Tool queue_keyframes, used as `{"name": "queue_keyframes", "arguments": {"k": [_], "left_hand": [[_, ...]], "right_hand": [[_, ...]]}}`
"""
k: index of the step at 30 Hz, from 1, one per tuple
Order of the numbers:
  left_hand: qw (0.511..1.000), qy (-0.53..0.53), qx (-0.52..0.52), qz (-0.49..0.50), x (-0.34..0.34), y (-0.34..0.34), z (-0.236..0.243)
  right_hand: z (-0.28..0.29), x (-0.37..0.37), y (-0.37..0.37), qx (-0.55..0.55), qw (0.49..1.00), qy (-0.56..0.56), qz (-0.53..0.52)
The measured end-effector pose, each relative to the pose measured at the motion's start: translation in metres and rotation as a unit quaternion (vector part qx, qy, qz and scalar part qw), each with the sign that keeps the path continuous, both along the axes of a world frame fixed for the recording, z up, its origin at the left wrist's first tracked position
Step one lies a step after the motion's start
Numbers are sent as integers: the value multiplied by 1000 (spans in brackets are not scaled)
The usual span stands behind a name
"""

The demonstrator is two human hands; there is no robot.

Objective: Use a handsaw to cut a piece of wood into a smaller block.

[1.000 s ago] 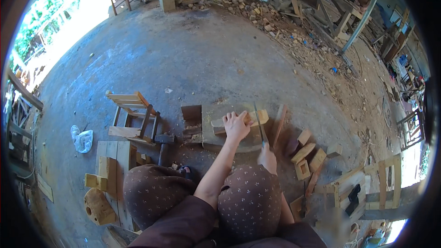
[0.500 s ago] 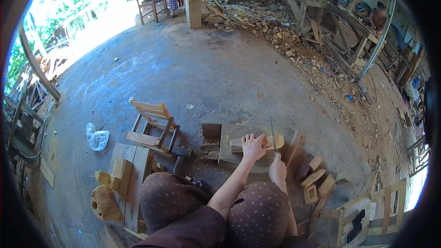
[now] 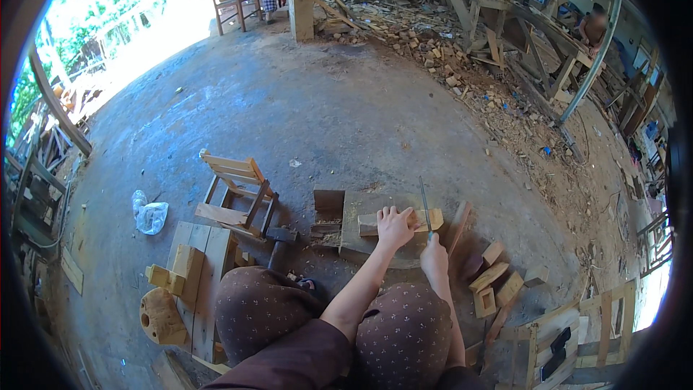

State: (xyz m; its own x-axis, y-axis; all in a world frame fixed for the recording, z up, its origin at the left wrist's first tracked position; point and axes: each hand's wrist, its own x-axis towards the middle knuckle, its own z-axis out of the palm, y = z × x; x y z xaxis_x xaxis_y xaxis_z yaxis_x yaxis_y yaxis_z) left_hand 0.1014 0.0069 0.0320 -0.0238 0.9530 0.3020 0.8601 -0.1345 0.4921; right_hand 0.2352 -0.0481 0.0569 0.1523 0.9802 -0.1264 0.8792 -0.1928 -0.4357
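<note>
My left hand [image 3: 396, 227] presses down on a pale wooden block [image 3: 368, 225], its fingers curled over the top. The block lies across a low, thick wooden work block [image 3: 354, 242] on the floor before my knees. My right hand [image 3: 434, 256] is closed round the handle of a long thin-bladed hand tool [image 3: 425, 202], its blade pointing away from me across the block's right part. Whether it is a saw or a file I cannot tell. The blade appears to touch the wood, just right of my left fingers.
A hammer [image 3: 280, 242] and a small wooden chair frame [image 3: 240, 195] stand left of the work block. A low plank bench [image 3: 206, 274] holds wooden pieces. Offcuts [image 3: 491, 276] lie at right, with a plastic bag [image 3: 150, 214] at far left. Two people are in the background.
My right hand and the tool have moved slightly forward, away from me. My left hand stays on the block. The whole view has shifted a little.
</note>
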Motion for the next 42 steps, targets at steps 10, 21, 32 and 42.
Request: {"name": "queue_keyframes", "arguments": {"k": [10,21,32,42], "left_hand": [[1000,-13,-3,3,6,-2,-1],[1000,-11,-1,0,2,0,-5],[1000,-15,-5,6,2,-5,-1],[1000,1,21,15,0,-2,-7]], "right_hand": [[3,7,-75,-71,996,-3,-50],[0,-7,-2,2,1000,-2,-9],[11,5,-81,-76,996,4,-51],[-2,-9,-8,6,1000,-9,-12]]}}
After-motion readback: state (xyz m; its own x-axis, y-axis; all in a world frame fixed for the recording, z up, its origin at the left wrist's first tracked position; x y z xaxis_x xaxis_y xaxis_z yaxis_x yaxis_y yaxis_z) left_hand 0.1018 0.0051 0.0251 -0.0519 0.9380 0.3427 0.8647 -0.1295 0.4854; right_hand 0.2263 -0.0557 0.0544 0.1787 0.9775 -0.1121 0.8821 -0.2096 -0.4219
